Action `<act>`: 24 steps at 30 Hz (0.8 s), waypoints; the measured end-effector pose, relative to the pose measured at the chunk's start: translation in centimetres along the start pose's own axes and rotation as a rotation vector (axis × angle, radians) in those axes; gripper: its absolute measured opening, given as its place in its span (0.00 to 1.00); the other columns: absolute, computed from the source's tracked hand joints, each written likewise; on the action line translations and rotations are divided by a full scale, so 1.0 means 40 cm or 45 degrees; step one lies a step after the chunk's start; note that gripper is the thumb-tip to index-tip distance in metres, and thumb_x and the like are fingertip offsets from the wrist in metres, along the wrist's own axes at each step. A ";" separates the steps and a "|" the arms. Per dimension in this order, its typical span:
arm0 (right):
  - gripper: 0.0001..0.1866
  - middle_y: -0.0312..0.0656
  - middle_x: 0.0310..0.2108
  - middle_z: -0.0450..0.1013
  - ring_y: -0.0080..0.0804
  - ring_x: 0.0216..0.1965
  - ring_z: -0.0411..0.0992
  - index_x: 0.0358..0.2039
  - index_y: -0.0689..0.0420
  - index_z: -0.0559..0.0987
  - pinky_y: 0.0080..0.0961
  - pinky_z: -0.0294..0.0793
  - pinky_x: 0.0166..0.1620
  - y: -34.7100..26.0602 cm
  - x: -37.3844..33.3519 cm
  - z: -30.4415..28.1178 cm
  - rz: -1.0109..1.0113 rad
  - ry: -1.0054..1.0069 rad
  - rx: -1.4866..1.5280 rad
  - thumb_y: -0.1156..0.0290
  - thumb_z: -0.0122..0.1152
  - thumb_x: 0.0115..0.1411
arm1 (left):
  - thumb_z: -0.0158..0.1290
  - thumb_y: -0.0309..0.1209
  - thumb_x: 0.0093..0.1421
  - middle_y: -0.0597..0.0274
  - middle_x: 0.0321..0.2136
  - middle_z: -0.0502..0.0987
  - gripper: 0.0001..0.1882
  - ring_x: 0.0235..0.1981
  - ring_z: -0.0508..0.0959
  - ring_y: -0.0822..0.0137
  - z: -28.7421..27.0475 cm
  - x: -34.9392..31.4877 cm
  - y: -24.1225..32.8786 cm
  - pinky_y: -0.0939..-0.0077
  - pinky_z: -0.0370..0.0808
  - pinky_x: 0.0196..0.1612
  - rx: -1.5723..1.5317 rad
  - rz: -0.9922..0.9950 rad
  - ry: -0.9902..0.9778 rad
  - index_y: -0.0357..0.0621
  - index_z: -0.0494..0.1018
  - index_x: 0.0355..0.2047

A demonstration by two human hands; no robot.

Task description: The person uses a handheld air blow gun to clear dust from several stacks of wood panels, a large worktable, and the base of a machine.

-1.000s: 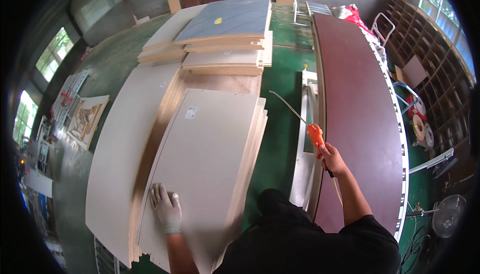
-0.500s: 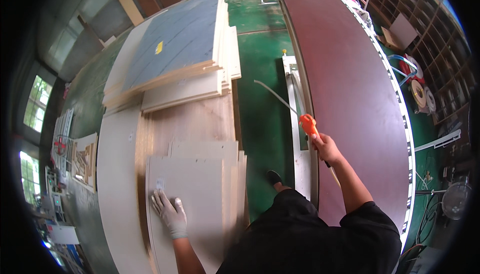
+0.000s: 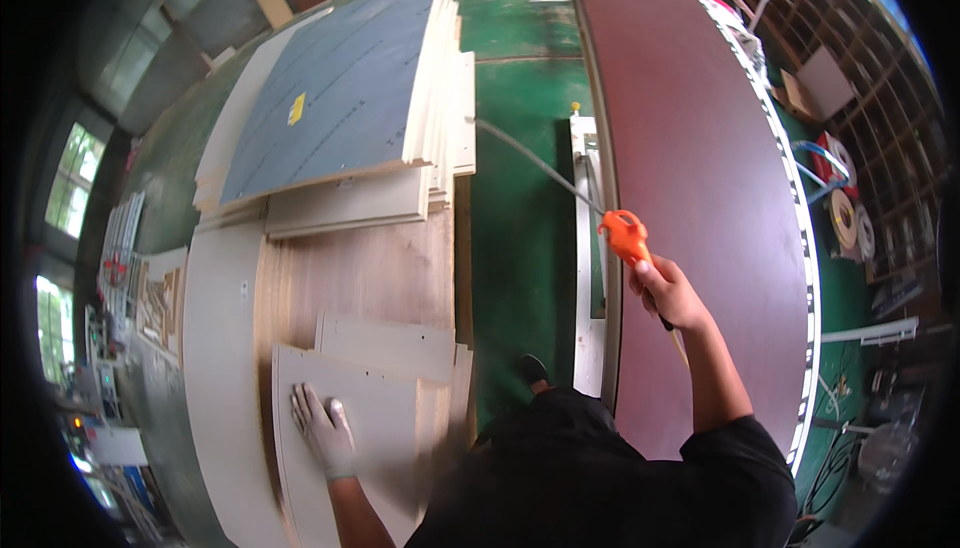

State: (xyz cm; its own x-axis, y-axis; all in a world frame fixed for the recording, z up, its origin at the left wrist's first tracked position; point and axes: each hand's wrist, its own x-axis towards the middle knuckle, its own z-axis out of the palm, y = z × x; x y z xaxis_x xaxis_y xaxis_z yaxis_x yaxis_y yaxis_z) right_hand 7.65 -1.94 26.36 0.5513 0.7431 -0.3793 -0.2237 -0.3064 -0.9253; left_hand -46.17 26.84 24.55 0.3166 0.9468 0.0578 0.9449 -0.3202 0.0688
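Note:
My left hand (image 3: pixel 325 435), in a pale work glove, lies flat with fingers spread on the top grey panel (image 3: pixel 375 438) of the near stack. Its palm side is hidden. In my bare right hand (image 3: pixel 668 293) is an orange air blow gun (image 3: pixel 627 236), fingers wrapped round the grip. From the gun a long thin nozzle reaches up and left across the gap, its tip near the edges of the far board stack (image 3: pixel 340 88). A hose trails below the grip. Dark holes show near the far edges of the near panels.
A long dark reddish-brown board (image 3: pixel 705 198) lies along my right. Between it and the stacks runs green floor (image 3: pixel 525 208) with a white metal frame (image 3: pixel 590 348). Long pale boards (image 3: pixel 220 368) lie under the left stack. Shelving (image 3: pixel 870 118) and tape rolls (image 3: pixel 845 223) stand far right.
The blow gun has swung slightly, its nozzle tip now further left toward the far stack. My left hand stays on the panel, which appears turned a little. The whole view has shifted slightly.

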 end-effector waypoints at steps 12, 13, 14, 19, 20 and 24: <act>0.23 0.58 0.33 0.77 0.59 0.39 0.77 0.42 0.61 0.75 0.49 0.73 0.43 0.079 0.034 0.443 -0.209 -0.325 -0.881 0.49 0.54 0.71 | 0.47 0.47 0.69 0.45 0.74 0.53 0.39 0.76 0.50 0.45 0.023 0.017 -0.023 0.50 0.42 0.76 0.094 -0.013 -0.022 0.36 0.54 0.72; 0.24 0.58 0.34 0.77 0.59 0.40 0.77 0.42 0.61 0.76 0.49 0.74 0.44 0.077 0.054 0.488 -0.280 -0.338 -0.922 0.48 0.54 0.71 | 0.47 0.48 0.69 0.45 0.74 0.53 0.39 0.76 0.50 0.45 0.022 0.008 -0.031 0.49 0.42 0.76 0.096 -0.022 -0.023 0.36 0.54 0.72; 0.24 0.58 0.35 0.78 0.59 0.41 0.77 0.42 0.61 0.76 0.49 0.74 0.44 0.084 0.082 0.525 -0.285 -0.350 -0.970 0.48 0.53 0.71 | 0.47 0.49 0.69 0.45 0.74 0.53 0.40 0.76 0.50 0.46 0.025 0.008 -0.033 0.49 0.42 0.76 0.090 -0.021 -0.021 0.36 0.54 0.73; 0.26 0.58 0.36 0.79 0.59 0.42 0.77 0.41 0.61 0.76 0.50 0.75 0.45 0.140 0.224 0.664 -0.393 -0.445 -1.195 0.47 0.49 0.71 | 0.47 0.52 0.68 0.45 0.73 0.57 0.40 0.75 0.53 0.46 0.010 0.003 -0.021 0.49 0.42 0.76 0.096 -0.008 0.039 0.36 0.57 0.72; 0.26 0.57 0.35 0.79 0.58 0.42 0.78 0.40 0.61 0.77 0.50 0.75 0.45 0.153 0.244 0.687 -0.465 -0.420 -1.222 0.47 0.49 0.71 | 0.47 0.52 0.68 0.44 0.72 0.59 0.40 0.74 0.55 0.45 0.013 0.006 -0.022 0.49 0.43 0.76 0.093 -0.002 0.063 0.36 0.58 0.71; 0.26 0.57 0.30 0.78 0.59 0.36 0.78 0.38 0.62 0.77 0.50 0.76 0.41 0.065 0.279 0.781 -0.555 -0.356 -1.107 0.47 0.51 0.71 | 0.49 0.53 0.67 0.44 0.71 0.60 0.40 0.73 0.56 0.44 -0.007 0.016 -0.007 0.46 0.44 0.75 0.009 -0.006 0.083 0.36 0.60 0.69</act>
State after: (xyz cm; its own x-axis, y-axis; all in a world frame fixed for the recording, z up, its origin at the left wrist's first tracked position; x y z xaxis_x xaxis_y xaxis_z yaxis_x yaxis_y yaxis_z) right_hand -11.88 24.12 19.63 0.2123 0.9722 -0.0992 0.6766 -0.2195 -0.7029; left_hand -46.26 27.55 24.83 0.3061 0.9442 0.1219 0.9470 -0.3151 0.0624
